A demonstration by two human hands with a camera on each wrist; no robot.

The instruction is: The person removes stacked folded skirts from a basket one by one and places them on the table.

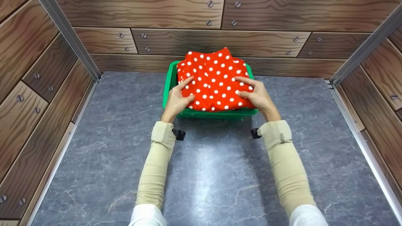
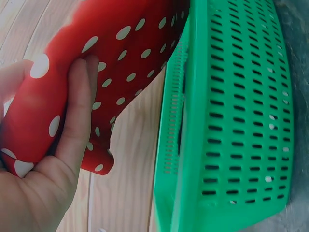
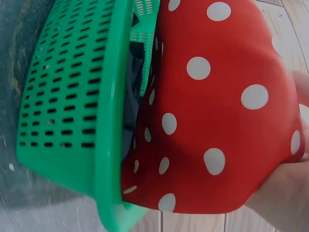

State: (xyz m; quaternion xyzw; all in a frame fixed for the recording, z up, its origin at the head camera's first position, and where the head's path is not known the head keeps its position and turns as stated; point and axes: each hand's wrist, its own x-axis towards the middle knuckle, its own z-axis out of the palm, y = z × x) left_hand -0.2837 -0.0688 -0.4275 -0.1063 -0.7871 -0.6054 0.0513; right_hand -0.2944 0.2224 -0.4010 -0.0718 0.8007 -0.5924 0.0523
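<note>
A folded red cloth with white polka dots [image 1: 215, 83] lies over the top of a green plastic basket [image 1: 216, 115]. At the cloth's left side, my left hand [image 1: 176, 99] pinches it between thumb and fingers. My right hand [image 1: 260, 96] grips the opposite side, thumb and fingers spread over the edge. In the left wrist view, the red cloth [image 2: 130, 53] bunches between the fingers above the basket's slotted wall [image 2: 231, 116]. Beneath the cloth, the right wrist view shows some dark fabric [image 3: 133, 96] inside the basket; the right fingers are mostly hidden behind the cloth.
The basket stands on a grey marbled surface [image 1: 119, 141], close to the wood-patterned back wall [image 1: 176, 40]. Similar side walls rise at left [image 1: 28, 100] and right [image 1: 380, 94], with metal strips along their corners and lower edges.
</note>
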